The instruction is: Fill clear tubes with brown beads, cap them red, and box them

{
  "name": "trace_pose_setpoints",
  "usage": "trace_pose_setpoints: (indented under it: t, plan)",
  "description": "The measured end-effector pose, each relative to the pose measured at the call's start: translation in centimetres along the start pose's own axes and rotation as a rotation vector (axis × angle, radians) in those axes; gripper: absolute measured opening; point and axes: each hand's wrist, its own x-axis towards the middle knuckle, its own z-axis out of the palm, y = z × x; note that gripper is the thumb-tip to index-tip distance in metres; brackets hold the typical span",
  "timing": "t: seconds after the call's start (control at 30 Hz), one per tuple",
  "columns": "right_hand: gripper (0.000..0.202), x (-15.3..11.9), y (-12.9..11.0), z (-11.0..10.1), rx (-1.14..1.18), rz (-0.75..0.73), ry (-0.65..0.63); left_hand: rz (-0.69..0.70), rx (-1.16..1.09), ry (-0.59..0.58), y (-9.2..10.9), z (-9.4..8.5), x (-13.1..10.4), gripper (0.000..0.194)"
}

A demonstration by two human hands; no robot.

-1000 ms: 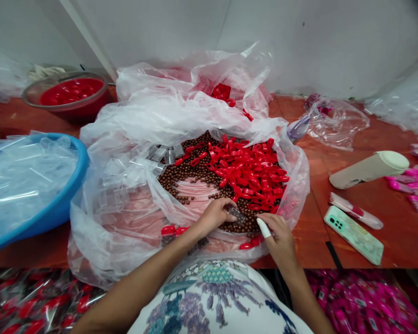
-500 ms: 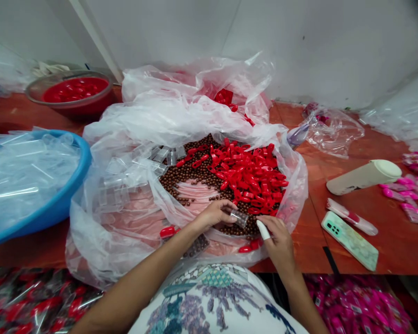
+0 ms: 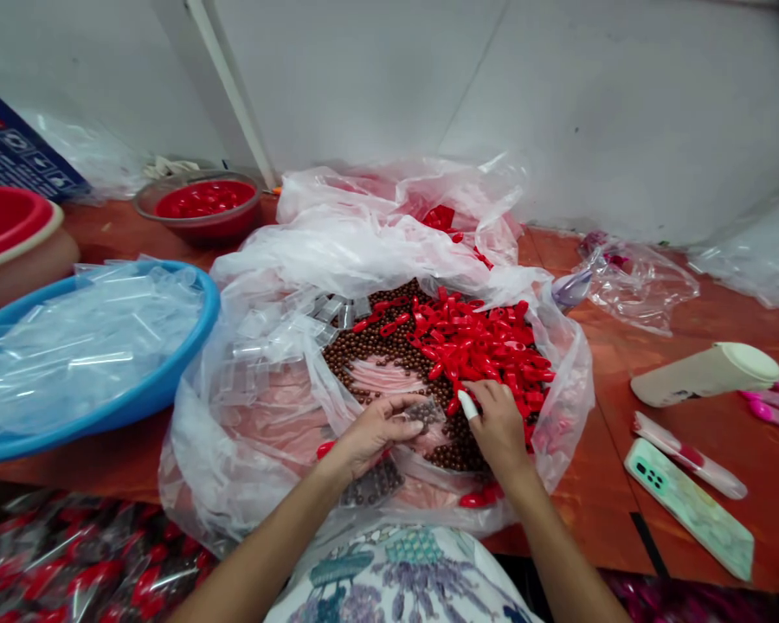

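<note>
My left hand (image 3: 377, 434) pinches a small clear plastic tube (image 3: 427, 415) with brown beads inside, tilted above the bead pile. To its right, my right hand (image 3: 498, 426), with a white cover on one digit, is at the near edge of a heap of red plastic caps (image 3: 477, 342). Its fingertips close on one red cap (image 3: 455, 403), partly hidden by the hand. Loose brown beads (image 3: 451, 456) lie below and around both hands on a spread plastic bag (image 3: 389, 372). Beside my left wrist lie filled clear tubes (image 3: 373, 484).
A blue basin (image 3: 211, 303) of clear tubes stands left, with a bowl (image 3: 260, 203) of red pieces behind it. Empty clear tubes (image 3: 253, 346) lie on the bag's left side. On the right are a cream tumbler (image 3: 701, 376) and a phone (image 3: 688, 510).
My right hand has moved up from beside the beads to the red caps. My left hand has drawn slightly left with the tube, now holding beads. The view has turned left.
</note>
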Motion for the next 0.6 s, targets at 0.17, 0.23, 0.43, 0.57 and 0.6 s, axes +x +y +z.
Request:
trace_pose_setpoints:
  t: [0.17, 0.23, 0.43, 0.57, 0.6]
  plan:
    - [0.037, 2.3, -0.1, 1.8, -0.025, -0.065, -0.072, 0.089, -0.045, 0.082, -0.7, 0.4, -0.8, 0.043]
    - [0.036, 2.1, -0.2, 1.8, 0.118, 0.002, -0.078, 0.112, -0.078, 0.077, -0.9, 0.4, -1.0, 0.040]
    - [0.046, 0.2, -2.1, 0.5, 0.966, 0.432, -0.158, 0.125, -0.073, 0.035, -1.3, 0.1, -0.8, 0.036]
    - [0.049, -0.6, -3.3, 0.0, 1.231, 0.571, -0.249, 0.153, -0.032, -0.005, -2.0, 0.1, -0.4, 0.042]
    - [0.049, -0.7, -3.4, -0.1, 1.246, 0.586, -0.258, 0.160, -0.011, -0.008, -2.2, 0.0, -0.3, 0.044]
